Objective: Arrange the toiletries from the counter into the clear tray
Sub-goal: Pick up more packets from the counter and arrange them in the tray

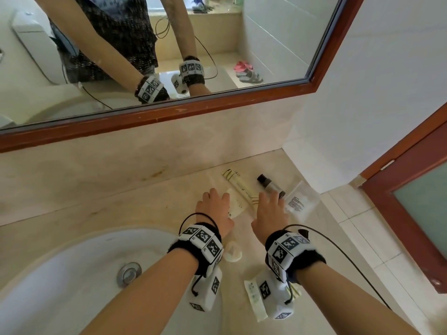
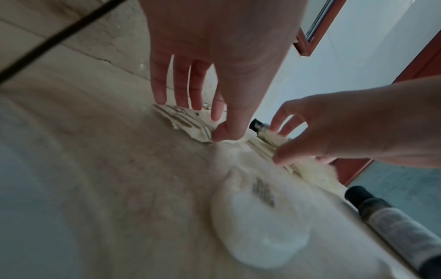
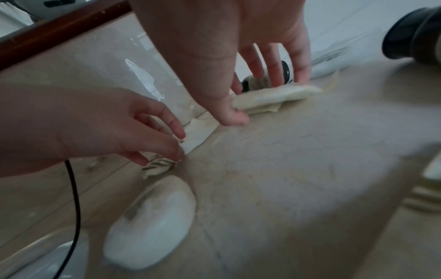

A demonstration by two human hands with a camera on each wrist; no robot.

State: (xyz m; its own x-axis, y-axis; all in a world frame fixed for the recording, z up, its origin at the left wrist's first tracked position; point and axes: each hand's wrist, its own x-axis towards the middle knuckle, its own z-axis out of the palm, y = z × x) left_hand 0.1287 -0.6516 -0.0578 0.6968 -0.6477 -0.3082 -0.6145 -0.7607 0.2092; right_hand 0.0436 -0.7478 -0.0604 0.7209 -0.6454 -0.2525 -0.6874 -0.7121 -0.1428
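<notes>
A beige marble tabletop (image 1: 101, 209) is seen, on which sachets (image 1: 238, 187), a dark-capped bottle (image 1: 270, 186), a clear packet (image 1: 301, 198) and a round soap (image 1: 232, 254) are laid.

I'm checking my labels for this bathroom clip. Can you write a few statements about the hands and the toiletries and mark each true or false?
1. Both hands reach over flat cream sachets near the counter's back wall. True.
2. The small dark-capped bottle stands upright. False: it lies on its side on the beige marble counter.
3. The right hand has lifted that bottle. False: its fingers hover spread just above it, with no grip.
4. A round white soap lies near the left wrist, beside the white sink basin. True.
5. The left hand is a closed fist. False: its fingers are extended onto a sachet.
</notes>
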